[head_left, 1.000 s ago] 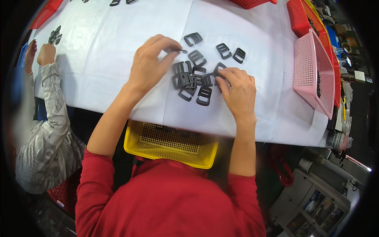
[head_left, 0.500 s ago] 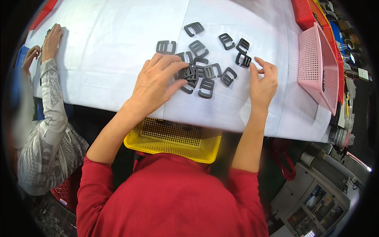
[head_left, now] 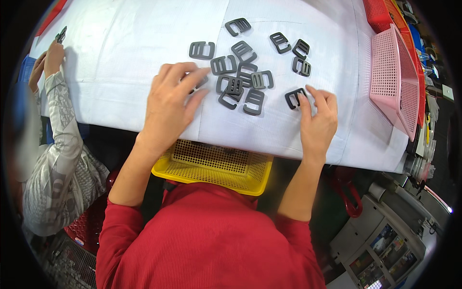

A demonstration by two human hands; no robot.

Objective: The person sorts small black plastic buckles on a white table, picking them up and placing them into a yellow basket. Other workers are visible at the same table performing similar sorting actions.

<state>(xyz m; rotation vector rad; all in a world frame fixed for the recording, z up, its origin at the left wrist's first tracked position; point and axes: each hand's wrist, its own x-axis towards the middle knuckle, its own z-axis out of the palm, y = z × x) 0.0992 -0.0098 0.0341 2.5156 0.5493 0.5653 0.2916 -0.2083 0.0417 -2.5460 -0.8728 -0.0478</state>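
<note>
Several dark grey plastic buckles, each a slotted frame with a gap in one side, lie scattered on the white-covered table (head_left: 125,82). Left of the cluster, my left hand (head_left: 168,103) has its thumb and forefinger about one buckle (head_left: 200,83), mostly hidden by the fingers. At the right, my right hand (head_left: 319,118) grips the edge of another buckle (head_left: 291,99) with thumb and fingertips, close to the tabletop. Between the hands, a few buckles (head_left: 234,86) overlap in a small pile. A single buckle (head_left: 238,26) lies farthest away.
A yellow perforated basket (head_left: 211,177) sits below the table's near edge, before me. On the right stand a pink basket (head_left: 392,77) and a red one (head_left: 378,14). At the far left a co-worker's hands (head_left: 52,60) hold a small dark piece; their grey patterned sleeve (head_left: 65,115) is beside the table.
My left hand has drawn left, away from the pile, with a buckle. My right hand has come down onto a buckle, which now lies farther right, apart from the cluster.
</note>
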